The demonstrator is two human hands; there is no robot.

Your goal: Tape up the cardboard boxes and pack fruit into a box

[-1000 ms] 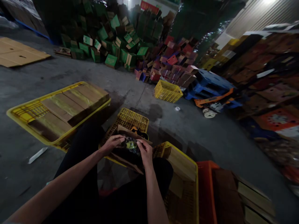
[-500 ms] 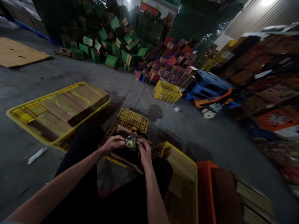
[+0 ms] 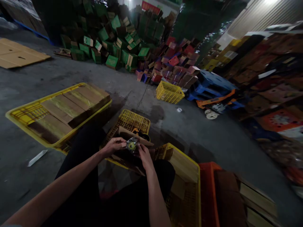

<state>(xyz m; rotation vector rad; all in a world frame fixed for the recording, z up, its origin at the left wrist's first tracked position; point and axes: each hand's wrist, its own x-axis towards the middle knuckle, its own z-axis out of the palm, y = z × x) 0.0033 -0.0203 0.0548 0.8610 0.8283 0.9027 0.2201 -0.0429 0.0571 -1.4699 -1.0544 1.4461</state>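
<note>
Between my two hands is a small round yellow-green fruit in clear, shiny plastic wrap; its exact kind is hard to make out. My left hand pinches the wrap at the fruit's left side, fingertips closed. At the right side, the fingers of my right hand are closed on the wrapped fruit too. Below them sits an open cardboard box on an upturned yellow crate; its inside is dark. Just behind the box lies an orange and black object, partly hidden.
A yellow crate with closed cartons stands at left. To the right are a yellow crate lined with cardboard and a red crate. Farther off are another yellow crate, an orange pallet jack, blue pallets and piled green boxes.
My right hand has shifted slightly left and down, closer around the wrapped fruit. The fruit appears turned, with more wrap over it. My left hand stays nearly where it was.
</note>
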